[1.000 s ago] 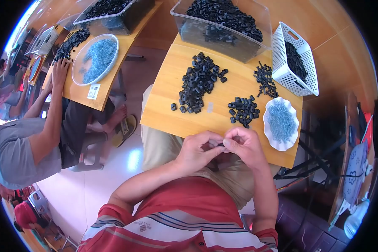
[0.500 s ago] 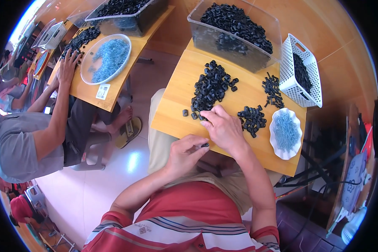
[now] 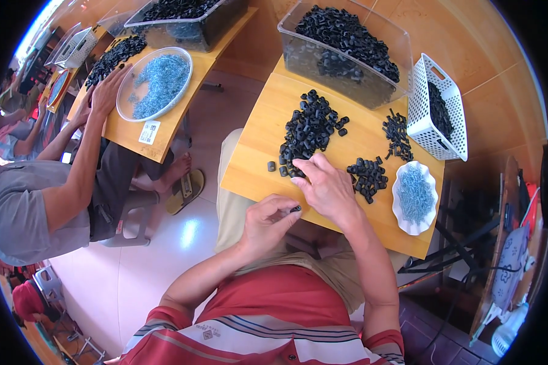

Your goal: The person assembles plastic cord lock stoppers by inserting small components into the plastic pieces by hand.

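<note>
A small black plastic part [image 3: 296, 208] sticks out from the pinched fingers of my left hand [image 3: 266, 224], just off the table's near edge. My right hand [image 3: 330, 190] reaches over the table, its thumb and index finger closed around a small black piece at the near end of a pile of black barrel-shaped plastic pieces [image 3: 307, 131]. One loose piece [image 3: 271, 166] lies left of those fingers. Beyond the right hand is a smaller heap of black pieces [image 3: 368, 177]. Behind it lie thin black stems [image 3: 397, 135]. A white scalloped dish [image 3: 429, 226] holds clear bluish small parts.
A clear bin [image 3: 347, 70] of black parts stands at the table's back, beside a white perforated basket [image 3: 417, 112]. At left, a co-worker's hand [image 3: 106, 94] works at another table with a round tray [image 3: 123, 109]. A sandal [image 3: 186, 190] lies on the floor.
My hands keep almost the same place and grip. The co-worker's hand has moved slightly right, toward the round tray. The view has shifted a little.
</note>
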### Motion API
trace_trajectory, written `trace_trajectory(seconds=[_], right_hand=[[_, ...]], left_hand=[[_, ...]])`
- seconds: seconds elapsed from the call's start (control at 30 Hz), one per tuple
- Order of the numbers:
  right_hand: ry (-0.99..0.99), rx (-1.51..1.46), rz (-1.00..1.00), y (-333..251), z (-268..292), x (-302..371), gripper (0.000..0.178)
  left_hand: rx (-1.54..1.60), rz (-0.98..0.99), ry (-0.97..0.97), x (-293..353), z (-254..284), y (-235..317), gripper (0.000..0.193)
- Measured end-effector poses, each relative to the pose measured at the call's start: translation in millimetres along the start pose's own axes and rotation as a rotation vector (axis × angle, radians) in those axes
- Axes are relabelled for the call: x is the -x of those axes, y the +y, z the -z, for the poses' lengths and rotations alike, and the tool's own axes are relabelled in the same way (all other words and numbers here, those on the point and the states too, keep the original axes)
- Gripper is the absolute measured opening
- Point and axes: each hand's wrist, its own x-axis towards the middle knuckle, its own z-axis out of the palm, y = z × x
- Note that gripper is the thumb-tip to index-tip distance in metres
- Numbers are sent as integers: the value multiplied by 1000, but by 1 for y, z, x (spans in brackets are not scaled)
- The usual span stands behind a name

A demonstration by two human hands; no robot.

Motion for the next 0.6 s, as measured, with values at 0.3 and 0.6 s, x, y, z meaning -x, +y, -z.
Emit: trace_trajectory(seconds=[0.3, 0.6], right_hand=[[-37, -33, 36, 5, 1, 0, 24], [-48, -27, 24, -2, -1, -3, 26]], left_hand=[[39, 29, 32, -1, -1, -4, 18], [126, 58, 47, 2, -1, -10, 21]])
